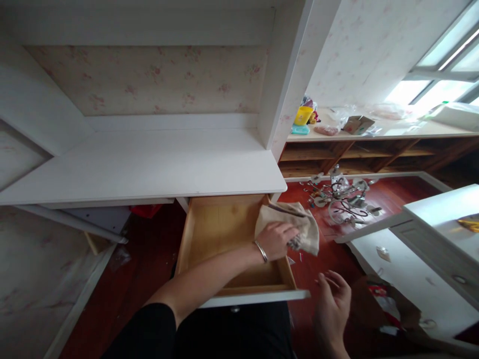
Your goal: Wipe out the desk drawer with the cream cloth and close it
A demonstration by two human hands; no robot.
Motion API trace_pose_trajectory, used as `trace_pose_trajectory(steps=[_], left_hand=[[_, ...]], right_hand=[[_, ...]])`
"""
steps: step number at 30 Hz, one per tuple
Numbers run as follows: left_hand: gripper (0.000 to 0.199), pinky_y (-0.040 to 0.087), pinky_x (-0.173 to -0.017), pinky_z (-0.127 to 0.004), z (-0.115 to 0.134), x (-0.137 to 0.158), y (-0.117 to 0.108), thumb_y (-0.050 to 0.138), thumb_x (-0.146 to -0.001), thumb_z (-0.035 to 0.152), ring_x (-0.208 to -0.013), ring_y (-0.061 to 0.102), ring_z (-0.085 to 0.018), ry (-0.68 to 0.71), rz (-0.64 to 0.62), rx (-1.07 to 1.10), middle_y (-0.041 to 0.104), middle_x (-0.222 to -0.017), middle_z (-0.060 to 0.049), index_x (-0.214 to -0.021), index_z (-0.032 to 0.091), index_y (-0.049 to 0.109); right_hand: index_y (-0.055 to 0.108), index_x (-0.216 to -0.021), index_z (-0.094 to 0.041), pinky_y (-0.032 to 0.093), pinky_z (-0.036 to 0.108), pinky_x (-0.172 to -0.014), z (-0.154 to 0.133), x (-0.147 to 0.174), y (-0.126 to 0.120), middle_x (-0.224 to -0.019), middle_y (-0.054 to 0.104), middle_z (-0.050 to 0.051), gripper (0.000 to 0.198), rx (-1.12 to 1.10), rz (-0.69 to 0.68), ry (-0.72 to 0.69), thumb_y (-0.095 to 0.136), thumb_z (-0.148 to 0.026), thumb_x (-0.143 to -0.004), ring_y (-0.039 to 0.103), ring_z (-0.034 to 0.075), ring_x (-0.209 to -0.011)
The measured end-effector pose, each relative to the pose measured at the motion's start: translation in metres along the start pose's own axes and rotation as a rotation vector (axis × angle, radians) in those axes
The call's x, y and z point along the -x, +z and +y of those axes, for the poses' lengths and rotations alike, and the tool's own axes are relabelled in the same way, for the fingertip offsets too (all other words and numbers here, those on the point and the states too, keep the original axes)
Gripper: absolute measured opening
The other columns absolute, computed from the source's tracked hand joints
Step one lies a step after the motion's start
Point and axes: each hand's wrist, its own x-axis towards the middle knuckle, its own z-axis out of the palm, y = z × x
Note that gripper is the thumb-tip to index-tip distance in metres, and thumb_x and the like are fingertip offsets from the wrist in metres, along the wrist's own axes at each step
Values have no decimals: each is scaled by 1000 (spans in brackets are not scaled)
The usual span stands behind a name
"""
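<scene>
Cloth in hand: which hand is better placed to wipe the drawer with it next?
Left, I'd judge: the left hand holds the cloth at the right edge of the drawer; the right hand, seemingly empty, is outside it.

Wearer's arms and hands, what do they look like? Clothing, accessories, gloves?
Left hand: ungloved, with a slim silvery bangle at the wrist; the black sleeve ends near the elbow, leaving the forearm bare. Right hand: ungloved, no sleeve in view.

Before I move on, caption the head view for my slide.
Left hand holding a cloth over the right edge of an open drawer; right hand empty.
</scene>
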Motion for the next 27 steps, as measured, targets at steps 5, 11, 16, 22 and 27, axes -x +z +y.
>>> trace_pose_trajectory(steps=[5,11,16,22,27], left_hand=[[35,36,-104,-46,17,31,32,48,-83,19,-125,47,-21,273,-272,-102,59,-126,-4,-117,25,56],[30,34,-104,-51,-33,20,34,47,-90,23,-129,45,-23,333,-221,-277,52,-138,-1,-116,31,60],[34,25,-109,-52,-88,-10,32,36,-97,24,-131,42,-23,144,-140,-305,51,-140,1,-118,34,61],[34,29,-106,-52,-91,-32,32,45,-89,22,-132,39,-29,22,-175,-269,51,-139,-3,-118,29,62],[38,39,-95,-45,-39,-11,18,53,-78,21,-115,55,-24,0,-213,-156,66,-116,-3,-115,28,61]], right_hand=[[51,-113,-20,44,29,-68,1,-11,-7,-95,53,3,43,7,136,-64,62,-45,-81,55,16,-79],[60,-100,-19,46,42,-84,0,3,-21,-102,57,10,26,283,-143,-605,62,-39,-83,57,24,-94],[65,-104,-24,51,40,-79,-2,20,-9,-100,65,8,19,335,-513,-864,59,-22,-85,61,24,-93],[64,-107,-24,52,39,-79,9,29,0,-103,65,9,20,344,-594,-682,56,-26,-89,61,23,-94],[58,-108,-18,44,43,-89,12,25,-2,-110,56,11,31,279,-265,-457,58,-39,-86,54,25,-102]])
